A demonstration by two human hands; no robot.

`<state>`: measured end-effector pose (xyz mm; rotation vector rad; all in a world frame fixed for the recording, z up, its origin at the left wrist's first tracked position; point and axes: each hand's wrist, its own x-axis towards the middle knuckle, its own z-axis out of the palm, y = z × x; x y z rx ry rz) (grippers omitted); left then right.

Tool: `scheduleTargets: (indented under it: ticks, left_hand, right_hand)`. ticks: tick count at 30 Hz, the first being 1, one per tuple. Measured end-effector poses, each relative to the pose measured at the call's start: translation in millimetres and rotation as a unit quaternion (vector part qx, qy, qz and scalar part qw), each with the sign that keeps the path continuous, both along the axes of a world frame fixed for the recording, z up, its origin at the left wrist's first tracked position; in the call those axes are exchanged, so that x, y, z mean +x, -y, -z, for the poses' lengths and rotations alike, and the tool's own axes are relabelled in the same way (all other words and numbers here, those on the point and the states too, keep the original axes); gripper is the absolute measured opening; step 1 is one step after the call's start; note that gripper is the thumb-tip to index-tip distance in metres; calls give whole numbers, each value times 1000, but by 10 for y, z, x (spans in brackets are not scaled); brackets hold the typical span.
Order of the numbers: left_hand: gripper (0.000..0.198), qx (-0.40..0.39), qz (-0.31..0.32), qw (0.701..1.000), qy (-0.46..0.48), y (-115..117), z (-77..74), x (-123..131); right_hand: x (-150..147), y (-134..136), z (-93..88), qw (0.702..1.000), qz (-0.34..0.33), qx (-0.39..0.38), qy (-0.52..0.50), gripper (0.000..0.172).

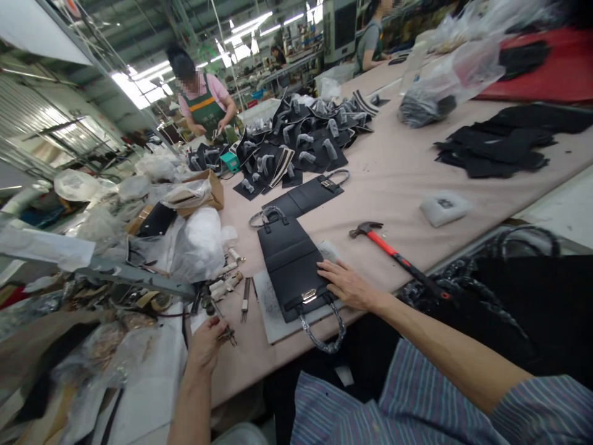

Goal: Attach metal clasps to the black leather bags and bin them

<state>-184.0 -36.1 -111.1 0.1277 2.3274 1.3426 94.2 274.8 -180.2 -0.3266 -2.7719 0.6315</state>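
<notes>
My right hand (346,283) lies with fingers stretched over a black handbag panel (290,250), near its gold metal clasp (309,295). The panel rests partly on a pale board (269,318) at the table's front edge. Plastic-wrapped handles loop from both ends of the panel. To the left, my left hand (206,341) pinches a thin metal tool with pointed ends (226,330); its exact kind is unclear. A small forked hand tool (245,300) lies between that hand and the board. Behind sits a second black panel (303,196).
A red-handled hammer (388,248) lies right of the panel. Piled black pieces (315,136) cover the far table, with a co-worker (204,102) behind. Plastic bags (199,244) crowd the left; stacked black pieces (500,145) and a white block (443,209) lie right.
</notes>
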Motion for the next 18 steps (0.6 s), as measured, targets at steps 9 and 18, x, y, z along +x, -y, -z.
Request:
scheduleTargets:
  ticks: [9,18]
  left_hand:
    - [42,389,15,892,231,-608,84,752]
    - [57,429,0,876,220,-1294,344,1222]
  right_hand:
    - [52,116,76,998,-3,-65,-18,39]
    - [155,126,31,995,0,-97,-31,50]
